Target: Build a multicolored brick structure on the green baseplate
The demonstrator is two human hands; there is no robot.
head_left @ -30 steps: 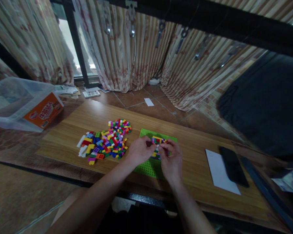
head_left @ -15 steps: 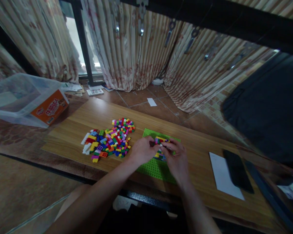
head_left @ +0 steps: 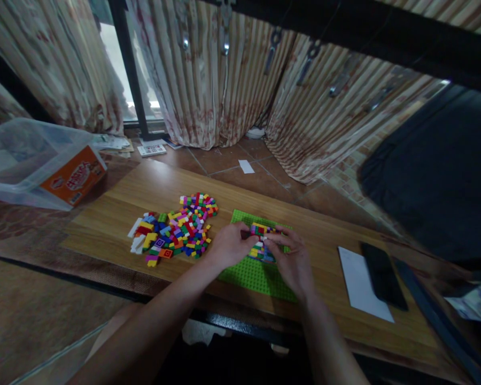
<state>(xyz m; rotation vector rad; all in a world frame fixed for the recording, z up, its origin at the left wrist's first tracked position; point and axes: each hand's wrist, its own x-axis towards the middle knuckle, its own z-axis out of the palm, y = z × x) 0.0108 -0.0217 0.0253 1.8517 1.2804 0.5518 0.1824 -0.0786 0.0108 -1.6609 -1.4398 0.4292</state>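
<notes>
A green baseplate (head_left: 256,278) lies on the wooden board, with a block of many-coloured toy bricks (head_left: 260,252) built up on it. Over the left side of that block is my left hand (head_left: 234,246), its thumb and fingers closed together. From the other side my right hand (head_left: 291,256) reaches in, fingers bent and closed towards the same spot. A small white brick (head_left: 263,239) shows between the fingertips of my right hand. Whatever the left fingertips pinch is too small to make out. Both hands cover parts of the built block.
Loose coloured bricks (head_left: 184,227) lie in a heap to the left. A clear plastic bin (head_left: 32,160) with an orange label stands at far left. On the right, a dark phone (head_left: 383,275) rests beside white paper (head_left: 356,278). The wooden board (head_left: 116,214) ends near my lap.
The view has shifted slightly, so everything sits a little further left. The hands have parted slightly at the fingertips, showing more of the built bricks; they stay over the same place.
</notes>
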